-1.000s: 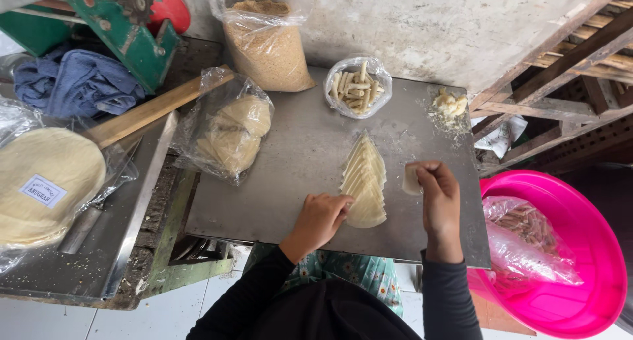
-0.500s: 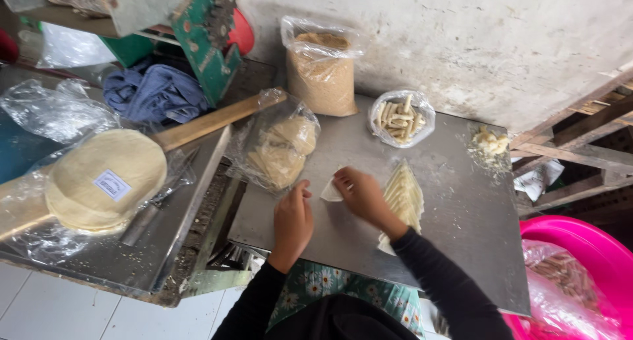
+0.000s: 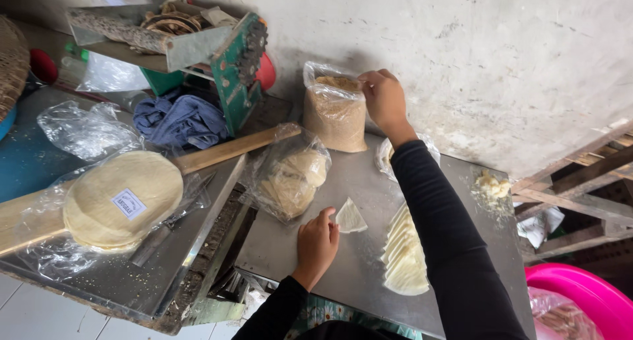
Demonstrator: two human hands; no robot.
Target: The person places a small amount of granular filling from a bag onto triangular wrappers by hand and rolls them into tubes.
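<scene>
Pale triangular wrapper point(image 3: 349, 218) points up-left under left hand point(image 3: 316, 244).

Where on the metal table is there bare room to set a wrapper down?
Bare metal table lies between the right sleeve and the crumb pile, and along the near edge below the left hand. Crowded: the bag of rounds, crumb bag under the right hand, and wrapper stack.

Left hand point(image 3: 316, 244) on triangular wrapper point(image 3: 349, 217), right hand point(image 3: 384, 99) at crumb bag point(image 3: 335, 110)
</scene>
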